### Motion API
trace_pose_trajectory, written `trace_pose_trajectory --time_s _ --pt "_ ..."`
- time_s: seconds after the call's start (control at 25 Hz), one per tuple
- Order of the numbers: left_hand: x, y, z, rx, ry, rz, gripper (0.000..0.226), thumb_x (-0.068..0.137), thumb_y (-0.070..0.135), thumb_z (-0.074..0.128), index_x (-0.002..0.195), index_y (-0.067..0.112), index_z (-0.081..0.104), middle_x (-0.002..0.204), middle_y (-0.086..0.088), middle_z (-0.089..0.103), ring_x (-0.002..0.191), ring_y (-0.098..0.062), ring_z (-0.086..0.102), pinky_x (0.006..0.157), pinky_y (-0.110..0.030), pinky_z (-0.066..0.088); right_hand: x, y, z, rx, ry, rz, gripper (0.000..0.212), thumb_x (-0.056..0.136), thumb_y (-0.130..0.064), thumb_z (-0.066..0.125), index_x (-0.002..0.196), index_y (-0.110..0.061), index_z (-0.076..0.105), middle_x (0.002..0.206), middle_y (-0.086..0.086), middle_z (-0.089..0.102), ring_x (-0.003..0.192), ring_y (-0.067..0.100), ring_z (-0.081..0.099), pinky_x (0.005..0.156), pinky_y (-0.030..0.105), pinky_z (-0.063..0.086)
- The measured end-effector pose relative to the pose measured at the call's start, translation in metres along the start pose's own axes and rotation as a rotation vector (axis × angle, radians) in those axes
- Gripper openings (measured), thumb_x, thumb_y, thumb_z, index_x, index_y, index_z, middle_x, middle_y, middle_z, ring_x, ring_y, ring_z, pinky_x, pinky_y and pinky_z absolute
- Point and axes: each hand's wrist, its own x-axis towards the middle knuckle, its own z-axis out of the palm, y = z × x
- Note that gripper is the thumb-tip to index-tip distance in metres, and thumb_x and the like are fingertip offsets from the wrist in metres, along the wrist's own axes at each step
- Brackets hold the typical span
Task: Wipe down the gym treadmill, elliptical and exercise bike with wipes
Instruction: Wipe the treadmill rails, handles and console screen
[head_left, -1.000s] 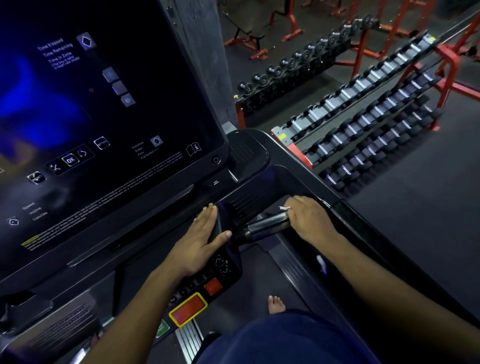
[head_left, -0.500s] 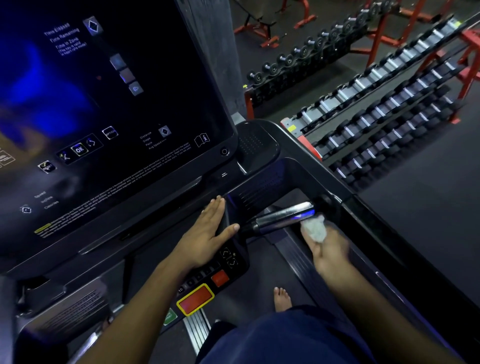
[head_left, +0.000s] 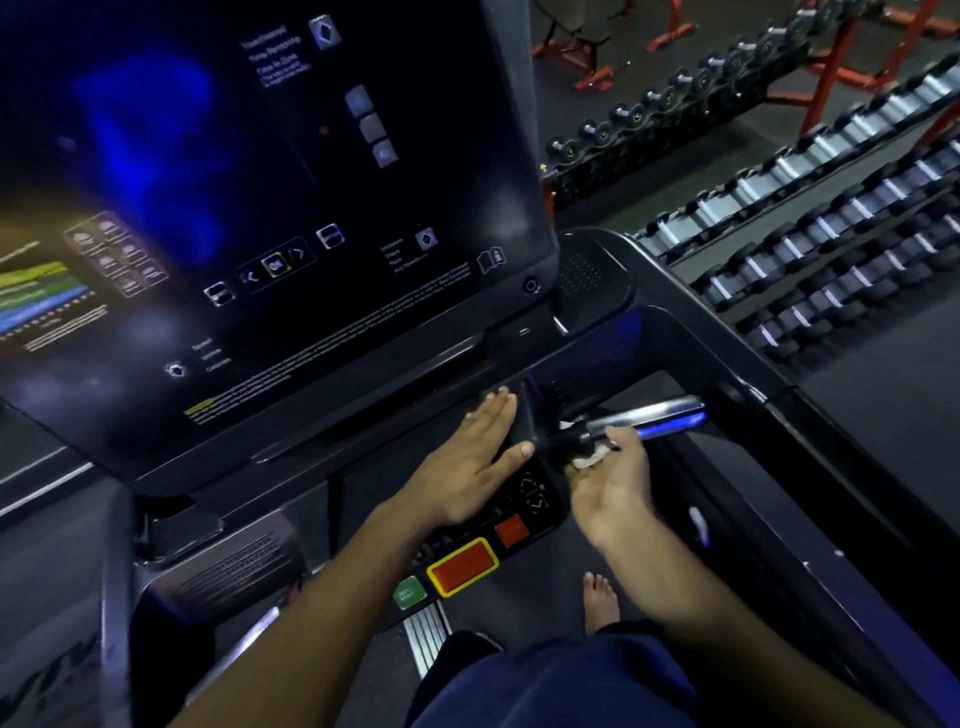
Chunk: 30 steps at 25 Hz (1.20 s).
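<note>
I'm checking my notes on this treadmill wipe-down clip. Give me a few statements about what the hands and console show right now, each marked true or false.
1. The left hand lies flat on the console, fingers straight. True.
2. The right hand holds a white wipe at the metal handlebar grip. True.
3. The wipe lies on the big red button. False: it is in the right hand, at the grip.
4. The person wears shoes. False: a bare foot shows on the belt.
5. Dumbbell racks stand at the right. True.
</note>
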Motion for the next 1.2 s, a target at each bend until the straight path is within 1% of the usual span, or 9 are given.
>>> trace_pose_trajectory --time_s 0.12,0.2,0.32,0.48,0.64,0.76,0.92,1.08,1.2 --pt "-0.026 -0.021 -0.002 -0.053 -0.011 0.07 0.082 0.096 0.074 0.02 0.162 0.03 0.0 0.167 0.018 -0.011 0.151 0.005 -0.013 0.128 -0.031 -0.004 -0.013 0.006 -0.019 -0.164 -0.012 -0.105 0.022 0.097 -0.002 0.044 0.092 0.0 0.065 0.09 0.015 0.072 0.095 0.031 0.068 0.087 0.034 0.056" --pt "-0.053 -0.044 -0.003 -0.089 0.01 0.103 0.082 0.095 0.077 0.018 0.162 0.032 0.003 0.168 0.018 -0.007 0.152 0.006 -0.01 0.127 -0.029 -0.003 -0.033 0.015 -0.037 -0.475 -0.007 -0.255 0.025 0.099 0.002 0.046 0.098 -0.003 0.071 0.098 0.012 0.075 0.099 0.024 0.07 0.083 0.025 0.059" --pt "-0.101 -0.085 -0.001 0.034 0.126 0.129 0.076 0.096 0.076 0.012 0.16 0.036 0.007 0.168 0.017 0.0 0.15 0.01 -0.006 0.127 -0.026 -0.001 -0.056 0.025 -0.057 -1.041 0.016 -0.74 0.031 0.097 0.001 0.057 0.1 -0.024 0.075 0.099 -0.006 0.076 0.095 0.006 0.07 0.083 0.018 0.054" --pt "-0.135 -0.126 0.003 0.068 0.251 0.145 0.075 0.096 0.077 0.008 0.158 0.036 0.013 0.166 0.018 0.009 0.15 0.011 0.0 0.125 -0.021 -0.003 -0.051 0.029 -0.057 -1.486 -0.135 -1.331 0.022 0.092 0.002 0.062 0.106 -0.01 0.074 0.106 -0.009 0.065 0.098 0.014 0.061 0.089 0.027 0.05" --pt "-0.146 -0.162 0.007 0.028 0.361 0.168 0.072 0.102 0.069 0.016 0.16 0.027 0.023 0.167 0.012 0.018 0.153 0.003 0.008 0.126 -0.024 0.0 -0.044 0.053 -0.047 -1.6 -0.089 -1.283 0.023 0.082 0.005 0.07 0.098 -0.011 0.067 0.102 -0.008 0.056 0.086 0.009 0.056 0.077 0.031 0.054" --pt "-0.163 -0.181 0.016 -0.068 0.409 0.172 0.065 0.106 0.06 0.017 0.16 0.023 0.023 0.168 0.012 0.017 0.156 -0.006 0.009 0.127 -0.029 0.0 -0.053 0.08 -0.07 -1.606 -0.094 -1.232 0.023 0.08 0.005 0.072 0.095 -0.011 0.065 0.1 -0.005 0.057 0.087 0.012 0.059 0.078 0.038 0.054" --pt "-0.173 -0.192 0.026 -0.158 0.424 0.204 0.062 0.108 0.05 0.022 0.162 0.02 0.017 0.169 0.013 0.01 0.156 -0.007 0.002 0.126 -0.027 -0.002 -0.071 0.105 -0.08 -1.488 -0.018 -1.145 0.031 0.083 0.008 0.068 0.104 -0.014 0.07 0.107 -0.005 0.061 0.095 0.005 0.062 0.085 0.032 0.052" --pt "-0.17 -0.193 0.026 -0.201 0.423 0.228 0.065 0.107 0.056 0.02 0.162 0.021 0.016 0.169 0.016 0.008 0.156 -0.005 0.0 0.127 -0.029 -0.002 -0.083 0.13 -0.042 -1.585 -0.245 -1.19 0.02 0.089 0.0 0.069 0.101 -0.016 0.073 0.102 -0.005 0.061 0.092 0.009 0.063 0.085 0.019 0.05" --pt "-0.17 -0.194 0.028 -0.205 0.429 0.236 0.067 0.106 0.059 0.019 0.162 0.022 0.014 0.168 0.017 0.006 0.156 -0.003 -0.002 0.126 -0.025 -0.004 -0.079 0.12 -0.029 -1.597 -0.18 -1.207 0.014 0.09 -0.003 0.067 0.093 -0.017 0.069 0.094 -0.008 0.058 0.082 0.002 0.058 0.079 0.024 0.051"
